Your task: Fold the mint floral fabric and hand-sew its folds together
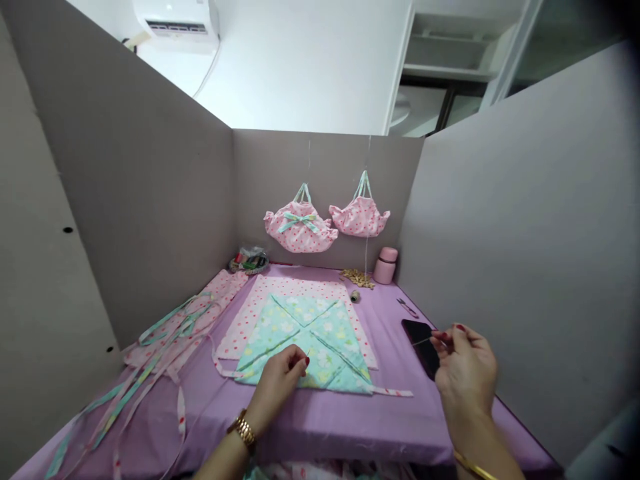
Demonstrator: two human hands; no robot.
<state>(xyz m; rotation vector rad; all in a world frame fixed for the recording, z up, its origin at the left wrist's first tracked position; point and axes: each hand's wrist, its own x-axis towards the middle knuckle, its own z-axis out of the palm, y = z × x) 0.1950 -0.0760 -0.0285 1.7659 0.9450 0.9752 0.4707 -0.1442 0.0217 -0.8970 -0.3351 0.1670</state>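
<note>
Left hand (283, 375): lower centre of the frame, thumb and fingertip pinching; a thin sliver (309, 352) shows at the tips, perhaps a needle, too fine for me to be sure. I want that pinch light and steady, the point turned away from the thumb.
Right hand (465, 367): right of the frame, thumb and finger pressed together on a fine strand (423, 341) in front of the phone (425, 360); thread or metal, I cannot tell. Any pull I make should be smooth and even.
Green cloth (327, 325): centre of the frame, flat over the pink cloth (241, 330); whether my left fingers touch it, I cannot tell. I should avoid rucking it.
Strip (394, 392): by its lower right corner, best lying outward, where nothing snags.
</note>
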